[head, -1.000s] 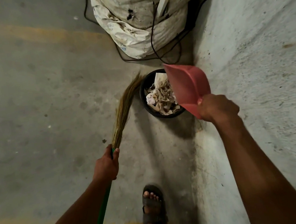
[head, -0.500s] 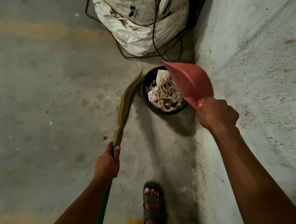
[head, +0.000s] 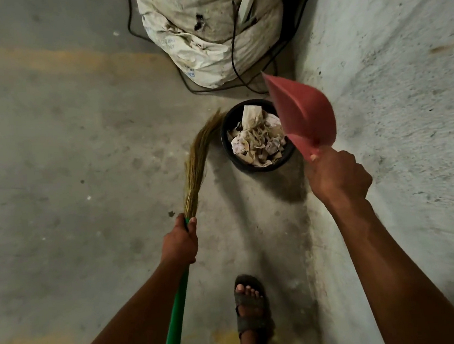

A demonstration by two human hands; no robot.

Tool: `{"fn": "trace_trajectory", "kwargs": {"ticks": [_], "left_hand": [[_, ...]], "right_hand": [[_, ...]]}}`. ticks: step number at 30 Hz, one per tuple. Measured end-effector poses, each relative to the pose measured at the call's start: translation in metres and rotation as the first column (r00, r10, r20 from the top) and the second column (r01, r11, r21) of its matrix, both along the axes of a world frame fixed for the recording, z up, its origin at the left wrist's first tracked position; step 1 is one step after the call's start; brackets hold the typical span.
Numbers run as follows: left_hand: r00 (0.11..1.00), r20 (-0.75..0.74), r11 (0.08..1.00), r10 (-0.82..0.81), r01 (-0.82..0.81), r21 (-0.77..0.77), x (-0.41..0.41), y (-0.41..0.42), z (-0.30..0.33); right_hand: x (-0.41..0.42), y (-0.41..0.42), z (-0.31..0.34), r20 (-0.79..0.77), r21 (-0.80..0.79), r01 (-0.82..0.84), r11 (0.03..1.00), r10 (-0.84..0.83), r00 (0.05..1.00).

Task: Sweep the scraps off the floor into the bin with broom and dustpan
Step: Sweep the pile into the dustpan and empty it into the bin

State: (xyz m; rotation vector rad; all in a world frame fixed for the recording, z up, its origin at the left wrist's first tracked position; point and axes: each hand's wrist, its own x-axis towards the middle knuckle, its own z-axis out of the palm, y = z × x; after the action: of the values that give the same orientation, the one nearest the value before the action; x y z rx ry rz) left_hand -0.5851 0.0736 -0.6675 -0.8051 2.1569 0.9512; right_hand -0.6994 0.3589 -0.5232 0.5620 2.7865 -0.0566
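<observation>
Over the black bin (head: 228,155), right hand (head: 337,176) fist-tight on the pink dustpan (head: 305,117), tipped at its three-o'clock rim above crumpled scraps (head: 259,143). Left hand (head: 180,244) wraps the broom (head: 194,164), bristles at nine o'clock touching the bin.

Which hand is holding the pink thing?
The right hand grips the pink dustpan, tipped up beside the bin. The left hand holds the broom.

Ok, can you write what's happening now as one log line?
right hand grips dustpan tipped over bin | left hand grips broom
</observation>
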Motion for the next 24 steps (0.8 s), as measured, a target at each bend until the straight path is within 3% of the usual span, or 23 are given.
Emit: {"fn": "trace_trajectory", "kwargs": {"ticks": [4, 7, 11, 15, 24], "left_hand": [[0.999, 0.025, 0.997, -0.031, 0.029, 0.065, 0.004, -0.014, -0.006], [0.996, 0.048, 0.990, -0.070, 0.063, 0.124, 0.007, -0.026, -0.010], [0.991, 0.053, 0.968, -0.121, 0.107, 0.226, 0.011, -0.055, -0.003], [0.990, 0.094, 0.945, -0.103, 0.067, 0.321, 0.016, -0.086, 0.020], [0.985, 0.038, 0.905, -0.170, 0.141, 0.401, 0.057, -0.094, 0.047]], "right_hand": [[0.021, -0.014, 0.010, 0.040, -0.079, 0.118, 0.990, -0.115, 0.992], [0.043, -0.023, 0.006, 0.004, -0.239, 0.248, 0.939, -0.255, 0.967], [0.081, -0.046, -0.015, -0.021, -0.390, 0.445, 0.806, -0.491, 0.871], [0.139, -0.059, -0.059, -0.047, -0.524, 0.522, 0.673, -0.635, 0.771], [0.261, -0.122, -0.009, 0.066, -0.727, 0.559, 0.400, -0.769, 0.636]]}}
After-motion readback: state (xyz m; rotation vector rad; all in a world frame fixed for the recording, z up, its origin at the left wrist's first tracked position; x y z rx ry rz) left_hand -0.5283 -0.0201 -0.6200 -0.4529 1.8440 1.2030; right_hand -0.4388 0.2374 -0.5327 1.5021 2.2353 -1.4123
